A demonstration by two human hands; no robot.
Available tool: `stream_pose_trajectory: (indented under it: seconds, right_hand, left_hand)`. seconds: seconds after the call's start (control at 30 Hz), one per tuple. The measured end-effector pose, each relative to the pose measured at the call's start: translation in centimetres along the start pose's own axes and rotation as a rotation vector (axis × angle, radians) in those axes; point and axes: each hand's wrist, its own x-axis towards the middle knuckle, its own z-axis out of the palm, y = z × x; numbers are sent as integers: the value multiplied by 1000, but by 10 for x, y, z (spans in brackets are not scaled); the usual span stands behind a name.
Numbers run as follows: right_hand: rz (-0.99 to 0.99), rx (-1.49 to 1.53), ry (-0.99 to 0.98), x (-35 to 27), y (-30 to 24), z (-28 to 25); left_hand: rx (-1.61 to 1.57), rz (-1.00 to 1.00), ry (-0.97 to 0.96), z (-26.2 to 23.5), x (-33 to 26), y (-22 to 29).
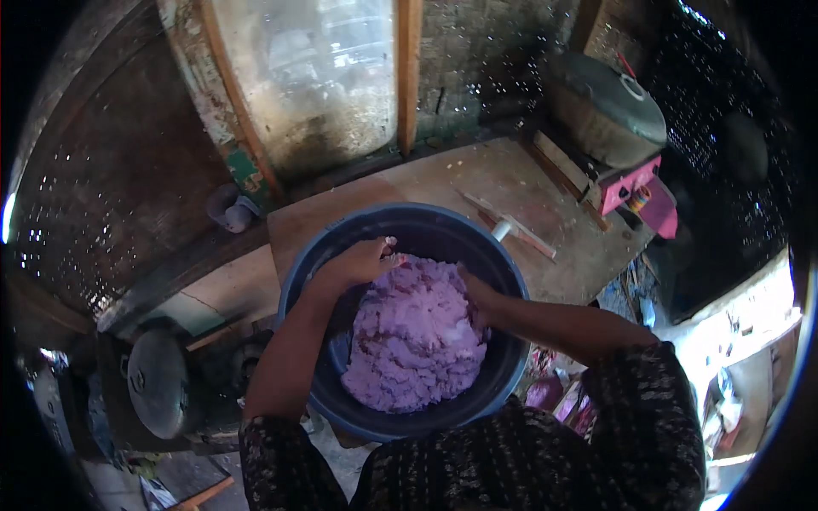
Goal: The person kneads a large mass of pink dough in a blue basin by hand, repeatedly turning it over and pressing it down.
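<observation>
A crumbly purple dough-like mass point(417, 341) lies heaped inside a wide, round, dark-blue plastic basin point(426, 226). The step in hand looks like working this mass by hand. The bare left hand point(356, 261) is at its far-left edge, fingers bent and purple crumbs on the tips; whether they are pressed together I cannot tell. The bare right hand point(479, 298) lies along its right side, fingers partly hidden, so I cannot tell whether they are spread. The next move seems to call for inward pressure from both sides, with loose crumbs kept below the rim.

Inside the basin, a dark gap at the far and left walls gives room for the fingers. Just beyond the basin's far-right rim lies a thin, pale wooden strip point(532, 242); the basin's near rim is close to the dark patterned shirt point(477, 464), limiting elbow room. Well beyond the basin to the far right, a pink metal stove point(626, 187) bears a large lidded pot point(609, 111).
</observation>
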Motion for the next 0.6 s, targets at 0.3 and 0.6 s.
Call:
stream_pose_trajectory:
  seconds: [0.3, 0.6]
  right_hand:
    - [-142, 152, 7, 109, 21, -29]
    - [-147, -39, -130, 95, -5, 0]
  left_hand:
    - [-761, -554, -100, 91, 67, -63]
    - [-890, -501, -122, 96, 61, -57]
